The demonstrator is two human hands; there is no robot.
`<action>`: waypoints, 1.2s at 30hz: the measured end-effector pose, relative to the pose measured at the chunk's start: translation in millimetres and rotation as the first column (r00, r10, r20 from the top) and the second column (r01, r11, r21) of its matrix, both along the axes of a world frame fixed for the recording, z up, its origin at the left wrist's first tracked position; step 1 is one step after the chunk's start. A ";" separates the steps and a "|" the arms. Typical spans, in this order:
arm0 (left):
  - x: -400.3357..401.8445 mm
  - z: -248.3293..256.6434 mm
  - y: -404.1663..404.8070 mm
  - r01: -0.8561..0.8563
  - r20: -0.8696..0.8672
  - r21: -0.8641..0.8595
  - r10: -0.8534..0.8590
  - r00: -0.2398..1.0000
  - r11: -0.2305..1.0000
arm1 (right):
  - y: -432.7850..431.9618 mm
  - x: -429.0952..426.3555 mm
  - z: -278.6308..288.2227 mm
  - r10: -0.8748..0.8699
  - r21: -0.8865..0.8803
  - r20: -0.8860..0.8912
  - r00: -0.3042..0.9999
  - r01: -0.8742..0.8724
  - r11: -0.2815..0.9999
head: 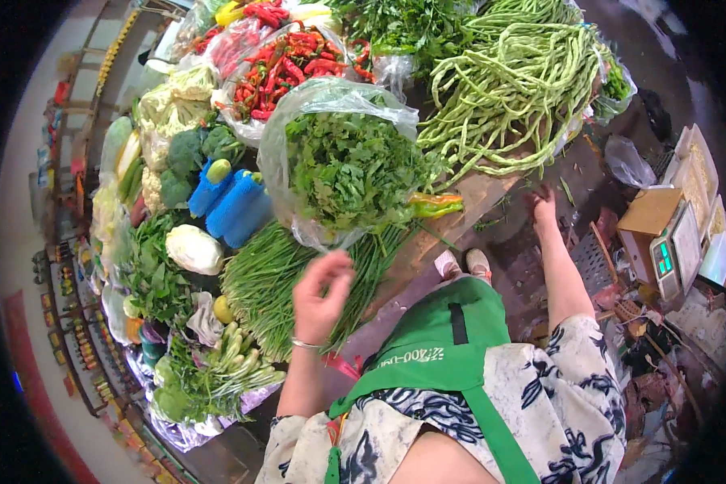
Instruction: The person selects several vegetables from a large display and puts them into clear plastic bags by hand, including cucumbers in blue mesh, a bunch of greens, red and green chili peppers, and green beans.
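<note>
My left hand, with a bracelet at the wrist, is over a heap of thin green stalks, its curled fingers at the lower rim of a clear plastic bag. Whether the fingers grip the bag is not plain. The bag holds leafy green herbs. A green and orange pepper lies at the bag's right side. My right hand hangs over the floor to the right, beside the edge of the stall; its fingers are partly blurred. Long beans are piled above it.
Red chilies, broccoli, cauliflower, blue-netted produce and a white cabbage crowd the stall. At the right stand a digital scale, a cardboard box and a plastic crate. Scraps litter the floor.
</note>
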State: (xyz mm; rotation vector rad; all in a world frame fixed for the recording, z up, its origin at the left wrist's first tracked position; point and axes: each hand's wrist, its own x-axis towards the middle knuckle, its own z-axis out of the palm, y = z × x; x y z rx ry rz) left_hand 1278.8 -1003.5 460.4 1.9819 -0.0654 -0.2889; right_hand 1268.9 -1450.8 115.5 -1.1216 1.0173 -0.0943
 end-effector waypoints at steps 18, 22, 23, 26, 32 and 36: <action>214.7 -35.7 -17.2 -0.250 0.498 0.554 -0.075 0.864 0.794 | 150.1 82.1 214.2 0.953 -0.850 -0.261 0.153 -0.505 -0.152; 254.4 -16.5 -38.8 -0.237 0.302 0.639 0.045 0.952 0.731 | 115.3 86.6 211.5 0.988 -0.737 0.049 0.146 -0.662 0.134; 261.7 -10.9 -53.8 -0.223 0.227 0.688 0.087 0.970 0.691 | 112.0 89.3 212.0 0.989 -0.732 0.049 0.143 -0.668 0.133; 271.5 -17.0 -55.3 -0.220 0.200 0.767 0.102 0.975 0.603 | 125.7 102.8 236.6 0.995 -0.807 0.094 -0.040 -0.588 0.052; 297.1 -17.8 -49.5 -0.181 0.117 0.756 0.142 0.983 0.629 | 199.1 128.1 227.4 0.996 -0.867 -0.053 -0.068 -0.491 -0.079; 312.9 -37.3 -25.4 -0.233 0.122 0.727 0.213 0.969 0.645 | 236.8 132.4 233.7 0.973 -0.883 -0.229 0.004 -0.422 -0.206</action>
